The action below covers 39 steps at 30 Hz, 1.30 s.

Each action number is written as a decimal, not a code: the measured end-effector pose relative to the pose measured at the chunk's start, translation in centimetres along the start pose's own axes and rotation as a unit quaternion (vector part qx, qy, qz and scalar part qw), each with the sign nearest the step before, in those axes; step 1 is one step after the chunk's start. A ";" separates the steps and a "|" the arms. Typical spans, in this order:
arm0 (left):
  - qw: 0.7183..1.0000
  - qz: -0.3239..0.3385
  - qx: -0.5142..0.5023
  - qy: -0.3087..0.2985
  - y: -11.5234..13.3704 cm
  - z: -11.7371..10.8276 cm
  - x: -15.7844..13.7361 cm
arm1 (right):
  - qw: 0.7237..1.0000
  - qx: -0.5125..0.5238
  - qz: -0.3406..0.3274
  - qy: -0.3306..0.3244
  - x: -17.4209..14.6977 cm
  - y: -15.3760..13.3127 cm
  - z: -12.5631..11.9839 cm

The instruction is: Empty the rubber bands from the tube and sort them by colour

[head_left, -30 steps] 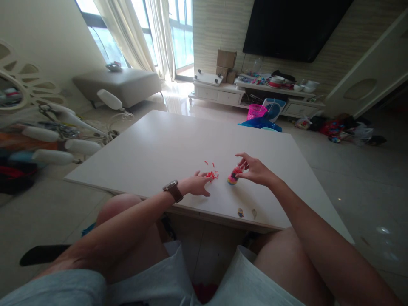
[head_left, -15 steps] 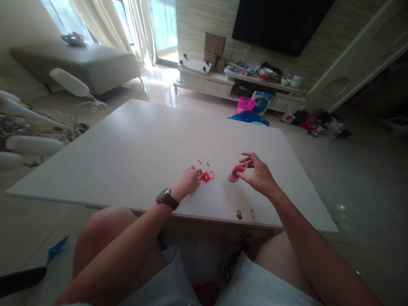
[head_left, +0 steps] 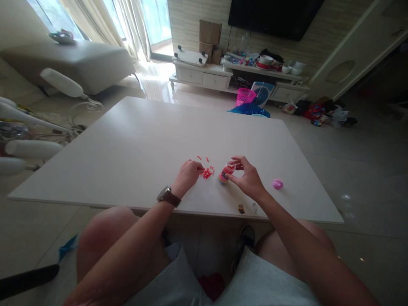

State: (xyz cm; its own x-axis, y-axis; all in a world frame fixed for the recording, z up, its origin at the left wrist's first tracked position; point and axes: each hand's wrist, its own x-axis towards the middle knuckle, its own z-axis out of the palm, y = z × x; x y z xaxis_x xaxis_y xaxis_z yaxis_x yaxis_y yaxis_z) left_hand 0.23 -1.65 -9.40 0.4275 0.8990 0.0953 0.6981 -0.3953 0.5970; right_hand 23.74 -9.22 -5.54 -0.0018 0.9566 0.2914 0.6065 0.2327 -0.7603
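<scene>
My left hand (head_left: 190,173), a watch on its wrist, is closed in a pinch at the left edge of a small pile of thin red pieces (head_left: 207,173). What the fingertips hold, if anything, is too small to make out. A few more red pieces (head_left: 199,157) lie loose beyond the pile. In my right hand (head_left: 247,176) is a small clear jar (head_left: 227,172) with red, pink and yellow colours. The jar leans, its top towards the right, its lower end at the tabletop. Thumb and fingers grip it from the right side.
On the white table (head_left: 153,140), a round pink object (head_left: 277,184) lies right of my right hand. A small yellow-and-blue figure (head_left: 241,208) and a small pale key-shaped item (head_left: 254,208) sit near the front edge. White chairs (head_left: 62,83) stand to the left.
My right hand and the jar have shifted left, closer to the red pile. The round pink object now shows, uncovered by my right hand or arm. My left fingers have drawn together.
</scene>
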 end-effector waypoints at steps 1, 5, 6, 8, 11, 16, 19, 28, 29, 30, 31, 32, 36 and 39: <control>1.000 -0.001 -0.017 0.010 0.6 -0.4 0.1 | 1.000 0.002 -0.007 -0.002 -0.2 0.0 0.1; 0.994 0.014 -0.080 0.070 3.3 -2.0 -0.2 | 0.999 0.002 -0.038 -0.009 -0.5 -0.2 0.7; 0.991 0.021 -0.102 0.085 3.9 -2.3 -0.4 | 0.999 0.000 -0.046 -0.010 -0.5 -0.2 0.9; 0.983 0.044 -0.147 0.105 5.0 -2.7 -0.9 | 0.998 -0.007 -0.063 -0.009 -0.6 -0.4 1.3; 0.973 0.088 -0.176 0.121 5.8 -2.8 -1.8 | 0.996 -0.016 -0.090 -0.011 -0.8 -0.5 2.1; 0.970 0.119 -0.167 0.132 5.3 -2.6 -2.5 | 0.992 -0.040 -0.117 -0.020 -1.1 -0.7 2.6; 0.965 0.166 -0.166 0.120 4.7 -2.6 -2.6 | 0.991 -0.046 -0.122 -0.023 -1.1 -0.8 2.7; 0.964 0.186 -0.137 0.134 5.2 -2.4 -2.7 | 0.989 -0.059 -0.131 -0.019 -1.2 -1.1 2.9; 0.963 0.180 -0.142 0.142 5.4 -2.4 -2.7 | 0.989 -0.058 -0.132 -0.019 -1.2 -1.1 2.9; 0.962 0.176 -0.149 0.147 5.5 -2.3 -2.7 | 0.989 -0.059 -0.133 -0.020 -1.2 -1.1 2.9; 0.960 0.176 -0.157 0.151 5.5 -2.3 -2.7 | 0.989 -0.060 -0.135 -0.022 -1.2 -1.1 2.9; 0.958 0.177 -0.164 0.155 5.5 -2.2 -2.7 | 0.988 -0.061 -0.136 -0.024 -1.2 -1.1 2.9; 0.950 0.189 -0.177 0.175 5.1 -1.9 -2.8 | 0.989 -0.059 -0.135 -0.028 -1.2 -1.1 2.8; 0.949 0.219 -0.156 0.164 4.7 -1.7 -2.7 | 0.989 -0.064 -0.131 -0.028 -1.1 -1.0 2.7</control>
State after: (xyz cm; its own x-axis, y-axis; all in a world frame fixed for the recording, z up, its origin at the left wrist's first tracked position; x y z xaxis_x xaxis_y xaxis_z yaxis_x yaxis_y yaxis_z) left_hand 1.36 -5.56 -5.52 0.3991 0.6922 0.6013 0.2683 -0.7152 0.6454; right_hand 20.98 -10.04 -6.70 -0.2144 0.8755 0.4330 0.6746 0.4533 -0.5825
